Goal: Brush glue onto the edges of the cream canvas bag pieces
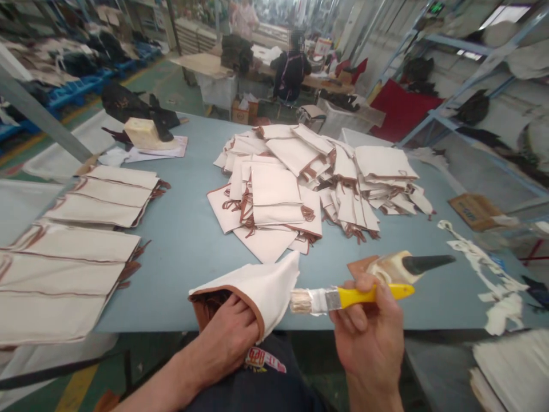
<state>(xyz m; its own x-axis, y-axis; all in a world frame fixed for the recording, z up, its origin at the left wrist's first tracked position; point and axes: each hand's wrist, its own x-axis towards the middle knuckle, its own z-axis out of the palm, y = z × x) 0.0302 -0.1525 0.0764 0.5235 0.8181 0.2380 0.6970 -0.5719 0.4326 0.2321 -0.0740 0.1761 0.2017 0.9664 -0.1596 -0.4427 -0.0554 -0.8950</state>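
My left hand [231, 332] reaches into the mouth of a white fabric pouch [261, 286] with brown edging. Its fingertips are hidden inside, and the pouch is held over the front edge of the table. In my right hand [369, 337] is a flat paintbrush [358, 296] with a yellow handle, pinched between thumb and fingers. The pale bristles point left, close to the pouch's right side, with a small gap visible. White residue coats part of the metal band. Behind the brush lies a cream-stained object [388, 266] with a black tapered end.
A large heap of white pouches [274, 191] fills the table's middle. More pouches lie in overlapping rows [72, 257] at left. A cream block [148, 134] stands back left. Pale scraps [500, 292] and a cardboard box [476, 210] are at right. A person [291, 74] sits beyond.
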